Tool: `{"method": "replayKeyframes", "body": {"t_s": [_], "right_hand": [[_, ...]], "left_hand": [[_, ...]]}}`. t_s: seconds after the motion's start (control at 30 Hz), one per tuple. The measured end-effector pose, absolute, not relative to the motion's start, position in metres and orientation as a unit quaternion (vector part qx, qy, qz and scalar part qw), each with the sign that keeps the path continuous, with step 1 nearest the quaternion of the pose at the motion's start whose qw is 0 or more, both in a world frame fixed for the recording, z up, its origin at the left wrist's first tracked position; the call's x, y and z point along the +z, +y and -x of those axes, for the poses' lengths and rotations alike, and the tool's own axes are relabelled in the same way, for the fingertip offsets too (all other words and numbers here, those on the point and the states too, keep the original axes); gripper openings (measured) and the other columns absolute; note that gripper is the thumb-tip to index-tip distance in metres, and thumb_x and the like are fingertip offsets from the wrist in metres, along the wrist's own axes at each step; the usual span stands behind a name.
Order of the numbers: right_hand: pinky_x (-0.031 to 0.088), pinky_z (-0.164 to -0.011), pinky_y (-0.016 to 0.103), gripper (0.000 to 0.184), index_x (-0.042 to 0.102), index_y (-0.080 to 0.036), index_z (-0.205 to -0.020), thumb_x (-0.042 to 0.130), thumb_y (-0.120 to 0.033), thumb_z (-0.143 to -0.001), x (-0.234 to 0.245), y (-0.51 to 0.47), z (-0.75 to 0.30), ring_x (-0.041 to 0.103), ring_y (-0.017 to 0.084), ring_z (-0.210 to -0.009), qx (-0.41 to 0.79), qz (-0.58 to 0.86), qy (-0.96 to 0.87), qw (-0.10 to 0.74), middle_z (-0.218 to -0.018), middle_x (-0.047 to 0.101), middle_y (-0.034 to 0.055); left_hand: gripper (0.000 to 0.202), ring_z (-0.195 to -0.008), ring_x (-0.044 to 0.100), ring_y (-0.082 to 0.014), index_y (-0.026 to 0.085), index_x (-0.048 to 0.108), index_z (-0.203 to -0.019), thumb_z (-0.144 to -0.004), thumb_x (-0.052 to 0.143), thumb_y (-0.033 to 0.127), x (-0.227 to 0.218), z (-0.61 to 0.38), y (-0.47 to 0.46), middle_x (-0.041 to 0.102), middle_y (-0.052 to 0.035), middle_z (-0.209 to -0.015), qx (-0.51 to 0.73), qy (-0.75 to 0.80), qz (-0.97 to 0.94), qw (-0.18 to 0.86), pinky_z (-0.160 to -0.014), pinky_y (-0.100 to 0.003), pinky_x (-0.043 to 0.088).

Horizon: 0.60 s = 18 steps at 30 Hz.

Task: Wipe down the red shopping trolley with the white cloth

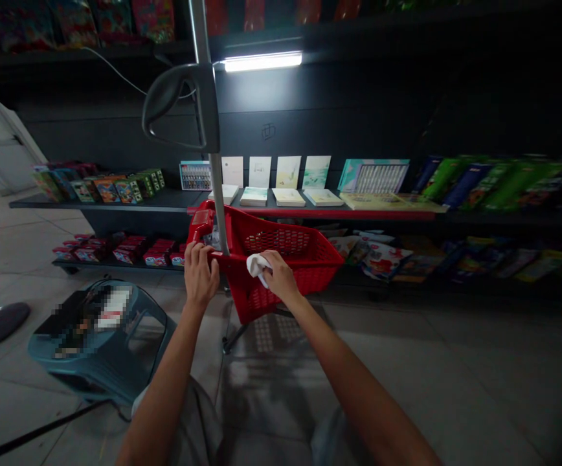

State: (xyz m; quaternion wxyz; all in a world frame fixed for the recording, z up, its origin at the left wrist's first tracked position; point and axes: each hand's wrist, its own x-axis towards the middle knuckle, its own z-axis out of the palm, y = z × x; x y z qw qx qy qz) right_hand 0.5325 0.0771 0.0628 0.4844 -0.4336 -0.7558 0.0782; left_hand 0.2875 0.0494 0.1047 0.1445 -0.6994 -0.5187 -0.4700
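A red plastic shopping cart [288, 268] stands in front of me, with holes in its basket walls. My left hand [201, 273] grips the cart's red rim near the handle end, its fingers curled over the edge. In my right hand [279, 275] is a bunched white cloth [258, 266], held against the near upper edge of the basket. A grey metal pole [215, 175] rises from the cart close to my left hand and carries a dark looped handle [181, 107].
Dark shelves behind the cart hold upright booklets [260, 172], small boxes [116, 188] and bagged goods [485, 184]. Red packs [128, 249] lie on the low shelf. A blue-grey stool [111, 343] stands at left, near a black cable [43, 430]. A lamp [263, 61] glows above.
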Motion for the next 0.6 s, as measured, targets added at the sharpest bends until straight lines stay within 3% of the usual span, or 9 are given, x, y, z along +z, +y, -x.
{"method": "replayKeyframes", "body": {"t_s": [0.33, 0.47, 0.6], "right_hand": [[0.051, -0.107, 0.038, 0.044, 0.064, -0.02, -0.122, 0.048, -0.006, -0.083, 0.027, 0.075, -0.612, 0.064, 0.024, -0.116, 0.034, 0.516, -0.714, 0.471, -0.122, 0.067, 0.01], [0.052, -0.105, 0.038, 0.042, 0.064, -0.02, -0.123, 0.048, -0.008, -0.086, 0.024, 0.071, -0.614, 0.064, 0.025, -0.116, 0.04, 0.517, -0.713, 0.473, -0.125, 0.067, 0.0105], [0.051, -0.104, 0.037, 0.045, 0.063, -0.021, -0.126, 0.048, -0.008, -0.086, 0.022, 0.07, -0.61, 0.063, 0.025, -0.117, 0.038, 0.509, -0.722, 0.466, -0.127, 0.067, 0.0097]], "left_hand": [[0.03, -0.145, 0.042, -0.0325, 0.018, 0.059, -0.112, -0.105, 0.038, 0.038, 0.105, -0.28, 0.059, 0.056, -0.0178, -0.134, -0.479, -0.549, 0.662, 0.178, -0.121, -0.054, 0.035], [0.029, -0.155, 0.031, -0.0326, 0.018, 0.058, -0.114, -0.105, 0.039, 0.039, 0.106, -0.278, 0.06, 0.055, -0.0181, -0.14, -0.489, -0.556, 0.653, 0.162, -0.128, -0.058, 0.025], [0.035, -0.163, 0.011, -0.0331, 0.015, 0.05, -0.133, -0.103, 0.044, 0.031, 0.099, -0.296, 0.048, 0.035, -0.0227, -0.161, -0.543, -0.55, 0.607, 0.187, -0.131, -0.063, 0.015]]}}
